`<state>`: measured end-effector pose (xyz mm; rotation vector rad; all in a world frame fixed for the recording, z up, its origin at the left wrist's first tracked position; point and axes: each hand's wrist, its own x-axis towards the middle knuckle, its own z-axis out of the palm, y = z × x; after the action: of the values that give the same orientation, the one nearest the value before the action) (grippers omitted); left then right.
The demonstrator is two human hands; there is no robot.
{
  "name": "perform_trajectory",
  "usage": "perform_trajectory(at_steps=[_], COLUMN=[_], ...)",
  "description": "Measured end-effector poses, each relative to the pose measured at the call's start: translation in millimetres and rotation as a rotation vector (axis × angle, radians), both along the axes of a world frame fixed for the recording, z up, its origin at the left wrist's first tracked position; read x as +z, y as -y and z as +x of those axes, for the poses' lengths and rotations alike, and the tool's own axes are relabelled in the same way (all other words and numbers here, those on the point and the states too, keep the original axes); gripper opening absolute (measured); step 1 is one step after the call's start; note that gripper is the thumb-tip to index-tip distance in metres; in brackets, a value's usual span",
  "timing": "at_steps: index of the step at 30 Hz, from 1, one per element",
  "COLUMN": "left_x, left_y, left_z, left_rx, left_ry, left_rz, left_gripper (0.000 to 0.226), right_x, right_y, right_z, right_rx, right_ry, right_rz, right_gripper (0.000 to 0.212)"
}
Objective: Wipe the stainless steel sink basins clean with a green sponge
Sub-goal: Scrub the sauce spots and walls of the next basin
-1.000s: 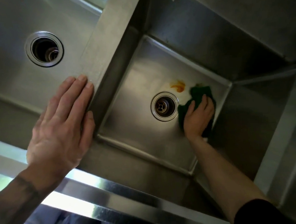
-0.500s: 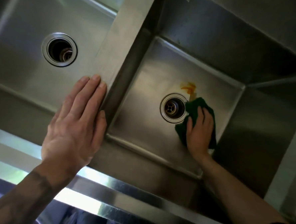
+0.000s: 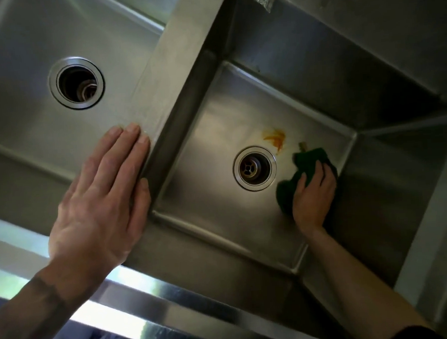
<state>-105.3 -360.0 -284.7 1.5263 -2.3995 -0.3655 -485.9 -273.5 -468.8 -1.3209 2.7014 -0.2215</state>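
Down from the head view, the left hand (image 3: 99,203) lies flat with straight, closed fingers on the near end of the divider (image 3: 175,80) between the two basins, its fingertips at the divider's left edge and holding nothing. Beyond it, at eleven o'clock, the left basin (image 3: 18,129) shows its open drain (image 3: 76,83). The right hand (image 3: 314,192) reaches down into the right basin (image 3: 210,149), fingers curled over the green sponge (image 3: 302,164) and pressing it to the floor. That sponge sits at three o'clock from the right drain (image 3: 254,168), just beside its ring and near the basin's right wall. An orange stain (image 3: 275,137) lies at one o'clock from this drain, just beyond the sponge's far tip. Bare floor runs from the drain toward nine o'clock up to the divider wall. The bright front rim (image 3: 146,292) crosses at six o'clock.
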Motion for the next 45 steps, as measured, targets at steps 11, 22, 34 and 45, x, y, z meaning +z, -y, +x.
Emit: perform_trajectory(at_steps=[11,22,34,45], left_x=[-2,0,0,1], left_y=[1,0,0,-1], left_z=[2,0,0,0], left_rx=[-0.01,0.012,0.003,0.018], left_ry=[-0.007,0.004,0.017,0.012], left_rz=[-0.007,-0.002,-0.003,0.001], left_gripper=[0.053,0.052,0.052,0.052], right_x=[-8,-8,-4,0], right_y=[76,110,122,122], right_z=[0,40,50,54], right_rx=[0.199,0.189,0.195,0.091], right_ry=[0.063,0.071,0.113,0.079], right_rz=[-0.075,-0.202,-0.216,-0.24], right_gripper=[0.048,0.044,0.045,0.045])
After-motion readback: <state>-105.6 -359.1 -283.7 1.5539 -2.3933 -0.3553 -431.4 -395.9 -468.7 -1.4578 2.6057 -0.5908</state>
